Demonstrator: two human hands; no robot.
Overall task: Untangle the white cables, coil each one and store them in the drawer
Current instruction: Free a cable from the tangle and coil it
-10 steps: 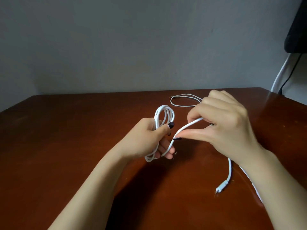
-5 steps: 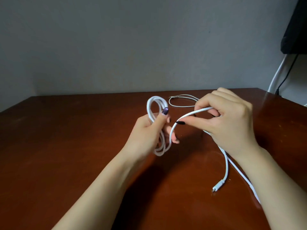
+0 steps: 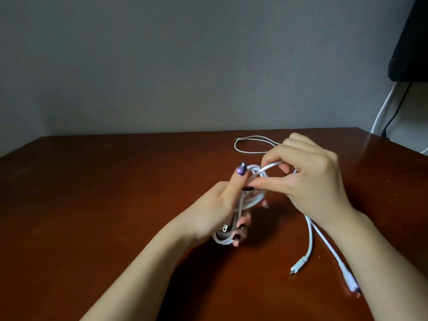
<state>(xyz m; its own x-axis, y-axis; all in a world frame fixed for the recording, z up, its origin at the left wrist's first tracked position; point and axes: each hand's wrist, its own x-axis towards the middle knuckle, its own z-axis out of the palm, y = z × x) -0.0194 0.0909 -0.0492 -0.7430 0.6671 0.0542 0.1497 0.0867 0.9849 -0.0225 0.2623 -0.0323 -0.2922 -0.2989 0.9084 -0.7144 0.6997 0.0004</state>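
Note:
My left hand (image 3: 222, 207) grips a coil of white cable (image 3: 245, 205) above the brown table (image 3: 92, 205), thumb raised against the loops, a plug end showing near its lower fingers. My right hand (image 3: 312, 181) pinches the free strand of the same cable (image 3: 269, 166) and lays it over the top of the coil. Its loose tail runs under my right wrist to a white connector (image 3: 298, 265) lying on the table. A second white cable (image 3: 333, 256) lies beside it, partly hidden by my right forearm. No drawer is in view.
A thin white cable (image 3: 250, 144) loops on the table behind my hands. A dark object (image 3: 412, 42) hangs at the upper right with a white and a black wire (image 3: 382, 112) running down the wall. The table's right edge slants near my right arm.
My right hand brought the free strand left and over the coil's top. My left hand lowered and tilted the coil. The tail on the table shifted slightly.

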